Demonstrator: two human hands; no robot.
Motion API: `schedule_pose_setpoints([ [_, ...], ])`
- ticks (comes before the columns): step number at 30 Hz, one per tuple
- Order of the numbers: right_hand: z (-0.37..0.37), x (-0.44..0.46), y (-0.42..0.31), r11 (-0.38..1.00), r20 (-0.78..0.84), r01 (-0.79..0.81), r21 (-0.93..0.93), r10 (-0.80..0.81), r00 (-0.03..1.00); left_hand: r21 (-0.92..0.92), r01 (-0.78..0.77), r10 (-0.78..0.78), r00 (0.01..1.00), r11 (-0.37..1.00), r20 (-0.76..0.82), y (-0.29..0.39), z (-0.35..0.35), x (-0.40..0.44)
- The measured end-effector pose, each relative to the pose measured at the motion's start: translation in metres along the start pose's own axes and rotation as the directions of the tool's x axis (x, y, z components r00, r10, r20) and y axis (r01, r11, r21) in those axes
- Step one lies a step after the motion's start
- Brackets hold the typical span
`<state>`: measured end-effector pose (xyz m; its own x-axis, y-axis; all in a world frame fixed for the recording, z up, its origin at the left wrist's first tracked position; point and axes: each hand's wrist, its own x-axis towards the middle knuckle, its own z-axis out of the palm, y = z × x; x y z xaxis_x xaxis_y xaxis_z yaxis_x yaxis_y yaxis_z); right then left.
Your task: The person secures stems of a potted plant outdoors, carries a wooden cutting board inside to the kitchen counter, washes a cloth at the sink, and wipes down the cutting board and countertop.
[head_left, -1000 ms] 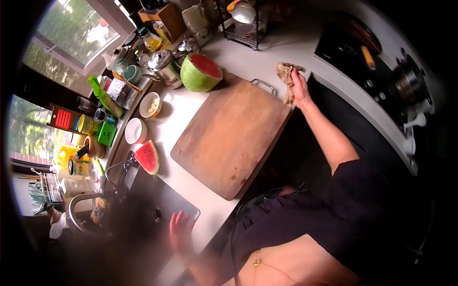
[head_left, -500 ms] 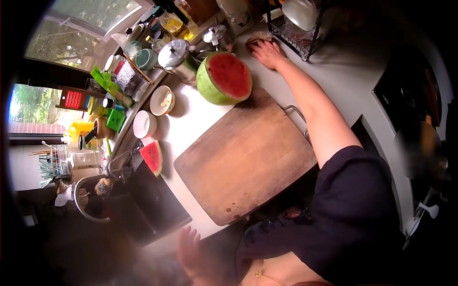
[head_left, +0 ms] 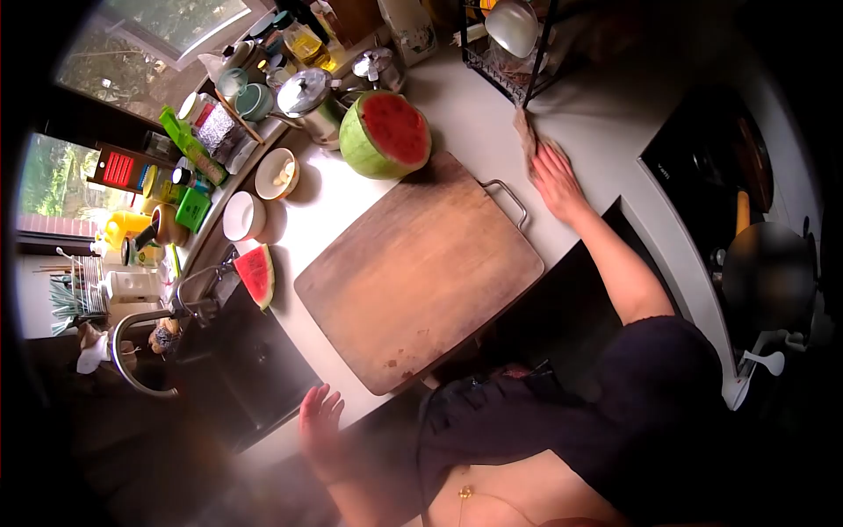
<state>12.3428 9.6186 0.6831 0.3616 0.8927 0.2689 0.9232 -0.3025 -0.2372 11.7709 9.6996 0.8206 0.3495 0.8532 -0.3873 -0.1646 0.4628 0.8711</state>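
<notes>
My right hand (head_left: 555, 180) presses a crumpled brownish cloth (head_left: 524, 133) against the countertop, right of the cutting board's metal handle. Raised in front of the sink edge, my left hand (head_left: 320, 426) has its fingers apart and holds nothing; haze blurs its lower part. Between my hands lies a large wooden cutting board (head_left: 421, 277), with a few dark wet spots at its near end. A cut watermelon (head_left: 373, 145) rests at the board's far corner, red face up. One watermelon wedge (head_left: 255, 276) stands by the sink.
The black sink (head_left: 250, 369) and curved faucet (head_left: 127, 338) are at left. Two bowls, a white one (head_left: 244, 216) and one with pale pieces (head_left: 277, 174), sit near a steel pot (head_left: 309, 101). A black rack (head_left: 500, 75) is behind, the stove (head_left: 702, 162) at right.
My right hand has drawn the cloth back toward me and to the right, along the counter past the rack. My left hand stays raised and open. The view has shifted slightly.
</notes>
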Motion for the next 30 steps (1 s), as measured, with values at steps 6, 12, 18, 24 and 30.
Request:
schedule_pose_setpoints([
  [6, -0.042, -0.124, -0.037, 0.991, 0.066, -0.121, -0.055, 0.125, 0.99, -0.155, -0.079, 0.09, 0.994, 0.985, 0.062, -0.018, -0.051, -0.014],
  [12, -0.037, -0.105, -0.051, 0.993, 0.067, -0.086, -0.083, 0.092, 0.994, -0.247, -0.079, 0.116, 0.984, 0.966, 0.138, -0.025, -0.107, -0.022],
  [18, 0.025, 0.035, -0.038, 0.985, 0.067, -0.063, -0.159, 0.075, 0.995, -0.249, -0.123, 0.142, 0.988, 0.961, 0.058, -0.031, -0.147, -0.047],
  [24, 0.056, 0.162, -0.001, 0.95, 0.09, -0.101, -0.296, 0.133, 0.987, -0.265, -0.021, 0.003, 0.998, 0.964, -0.066, -0.043, -0.116, -0.043],
  [30, 0.049, 0.115, 0.015, 0.968, -0.031, 0.019, -0.249, -0.027, 0.999, -0.271, -0.015, -0.014, 0.994, 0.962, -0.106, -0.035, -0.067, -0.023],
])
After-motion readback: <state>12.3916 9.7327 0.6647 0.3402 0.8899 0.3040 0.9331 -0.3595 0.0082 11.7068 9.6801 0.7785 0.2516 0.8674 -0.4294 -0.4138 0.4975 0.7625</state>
